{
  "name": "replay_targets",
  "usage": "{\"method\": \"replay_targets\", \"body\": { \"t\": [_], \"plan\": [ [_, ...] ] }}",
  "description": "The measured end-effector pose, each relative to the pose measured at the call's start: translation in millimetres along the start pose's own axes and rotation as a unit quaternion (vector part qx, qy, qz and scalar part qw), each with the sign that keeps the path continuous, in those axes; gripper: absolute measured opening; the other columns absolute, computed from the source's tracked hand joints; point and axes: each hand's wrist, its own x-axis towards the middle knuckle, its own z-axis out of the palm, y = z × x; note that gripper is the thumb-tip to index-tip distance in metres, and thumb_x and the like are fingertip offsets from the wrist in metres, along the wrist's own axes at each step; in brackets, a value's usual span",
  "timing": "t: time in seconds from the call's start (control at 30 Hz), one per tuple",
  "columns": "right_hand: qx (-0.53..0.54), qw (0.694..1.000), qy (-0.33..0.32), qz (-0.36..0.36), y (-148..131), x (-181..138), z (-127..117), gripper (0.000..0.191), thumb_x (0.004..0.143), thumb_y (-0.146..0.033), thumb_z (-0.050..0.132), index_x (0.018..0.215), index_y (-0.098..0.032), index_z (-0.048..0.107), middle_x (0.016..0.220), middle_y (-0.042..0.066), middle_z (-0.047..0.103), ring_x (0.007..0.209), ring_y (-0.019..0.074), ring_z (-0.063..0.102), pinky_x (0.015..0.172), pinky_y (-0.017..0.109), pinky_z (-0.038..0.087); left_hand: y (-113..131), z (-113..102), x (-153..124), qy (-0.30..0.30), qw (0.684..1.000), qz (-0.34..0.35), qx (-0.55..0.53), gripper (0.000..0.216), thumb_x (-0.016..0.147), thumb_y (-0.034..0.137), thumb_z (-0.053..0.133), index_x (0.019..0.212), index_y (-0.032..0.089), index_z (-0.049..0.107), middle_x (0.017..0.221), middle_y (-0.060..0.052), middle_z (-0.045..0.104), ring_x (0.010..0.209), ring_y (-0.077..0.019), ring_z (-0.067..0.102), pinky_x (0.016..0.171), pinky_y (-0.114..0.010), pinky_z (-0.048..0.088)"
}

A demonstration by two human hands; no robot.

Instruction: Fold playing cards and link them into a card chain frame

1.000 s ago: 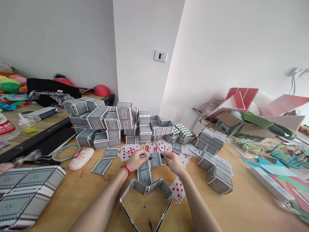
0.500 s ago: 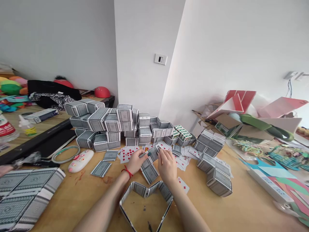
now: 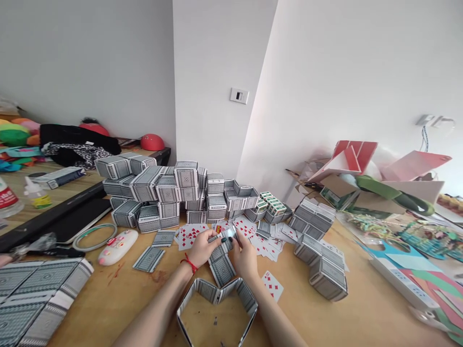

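Note:
My left hand (image 3: 202,246) and my right hand (image 3: 245,255) meet over the wooden table (image 3: 361,308), both pinched on a folded strip of grey-backed playing cards (image 3: 223,241). The strip runs down towards me, its lower cards (image 3: 221,269) lying on the table. Just below stands a heart-shaped ring of joined cards (image 3: 217,294) on edge. A red string circles my left wrist. A red diamond card (image 3: 272,285) lies face up by my right forearm.
A pile of grey card boxes (image 3: 159,190) rises behind my hands, more boxes (image 3: 320,260) at the right. Loose face-up cards (image 3: 190,235) lie scattered. A pink-white oval object (image 3: 117,246) and a ring (image 3: 94,235) sit left. Coloured paper clutter (image 3: 405,231) fills the right.
My right hand has slid left to meet the left hand, folding the card strip together. The view has tilted slightly down.

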Motion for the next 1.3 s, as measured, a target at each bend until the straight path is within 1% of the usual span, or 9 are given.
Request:
{"method": "replay_targets", "body": {
  "t": [0.17,0.37,0.6,0.7,0.83,0.9,1.0,1.13,1.3],
  "plan": [
    [0.143,0.988,-0.001,0.06,7,7,-1,0.033,0.076,-0.035,0.046,0.095,-0.016,0.065,0.081,0.008,0.068,0.069,0.021,0.06,0.065,0.031,0.046,-1,1,-1,-0.009,1.0,0.005,0.003,0.026,0.071,0.041,0.052,0.066,0.016,0.053,0.063,0.002,0.052,0.062,-0.0142,0.049,0.059,-0.024,0.037],
    [0.294,0.946,-0.029,0.137,12,13,-2,0.03,0.066,-0.042,0.057,0.077,-0.014,0.066,0.064,0.005,0.064,0.055,0.0181,0.056,0.051,0.029,0.048,-4,2,-1,-0.011,1.0,0.012,-0.002,0.023,0.07,0.038,0.054,0.065,0.015,0.055,0.064,0.0,0.056,0.063,-0.015,0.051,0.06,-0.024,0.039],
    [0.34,0.929,-0.076,0.123,11,16,-13,0.032,0.067,-0.045,0.057,0.073,-0.014,0.064,0.057,0.002,0.059,0.052,0.0161,0.054,0.048,0.028,0.046,-1,4,0,-0.027,1.0,0.015,-0.002,0.024,0.071,0.039,0.054,0.066,0.016,0.053,0.064,0.001,0.055,0.063,-0.0147,0.051,0.059,-0.024,0.039],
    [0.286,0.953,-0.035,0.095,19,20,-18,0.036,0.073,-0.048,0.049,0.07,-0.015,0.063,0.057,0.002,0.058,0.054,0.0161,0.054,0.05,0.028,0.045,3,4,1,-0.027,0.999,0.009,-0.018,0.021,0.071,0.037,0.053,0.068,0.016,0.054,0.066,0.001,0.056,0.066,-0.0152,0.052,0.063,-0.025,0.04],
    [0.058,0.994,0.096,0.019,43,25,-25,0.03,0.075,-0.04,0.047,0.083,-0.016,0.064,0.077,0.007,0.063,0.071,0.0195,0.055,0.067,0.034,0.044,1,4,3,-0.014,0.997,-0.021,-0.069,0.022,0.068,0.035,0.056,0.08,0.016,0.057,0.079,-0.003,0.06,0.077,-0.0182,0.055,0.068,-0.027,0.042],
    [-0.042,0.993,0.096,-0.044,53,27,-26,0.026,0.074,-0.033,0.05,0.089,-0.018,0.064,0.088,0.008,0.062,0.086,0.023,0.051,0.076,0.038,0.041,-1,3,4,-0.013,0.996,-0.03,-0.085,0.025,0.069,0.036,0.056,0.082,0.016,0.059,0.08,-0.004,0.061,0.075,-0.018,0.055,0.066,-0.027,0.042],
    [-0.134,0.985,0.074,-0.083,60,28,-24,0.029,0.072,-0.028,0.052,0.099,-0.02,0.061,0.105,0.009,0.059,0.091,0.0243,0.049,0.077,0.039,0.039,-5,2,5,-0.021,0.993,-0.039,-0.113,0.027,0.071,0.039,0.052,0.078,0.014,0.06,0.074,-0.004,0.06,0.069,-0.0167,0.054,0.061,-0.026,0.041],
    [-0.179,0.98,0.048,-0.075,61,29,-20,0.032,0.071,-0.026,0.052,0.102,-0.02,0.059,0.105,0.009,0.06,0.087,0.0245,0.05,0.074,0.038,0.039,-5,0,5,-0.028,0.983,-0.07,-0.168,0.027,0.071,0.04,0.051,0.073,0.014,0.059,0.067,-0.001,0.058,0.062,-0.0143,0.052,0.055,-0.024,0.04],
    [-0.12,0.988,0.069,-0.061,65,31,-21,0.036,0.066,-0.022,0.054,0.102,-0.018,0.058,0.096,0.008,0.062,0.087,0.0248,0.051,0.076,0.036,0.04,-3,-1,5,-0.023,0.978,-0.077,-0.191,0.023,0.068,0.036,0.054,0.076,0.015,0.057,0.067,0.0,0.056,0.062,-0.0134,0.051,0.057,-0.023,0.039]
  ]
}}
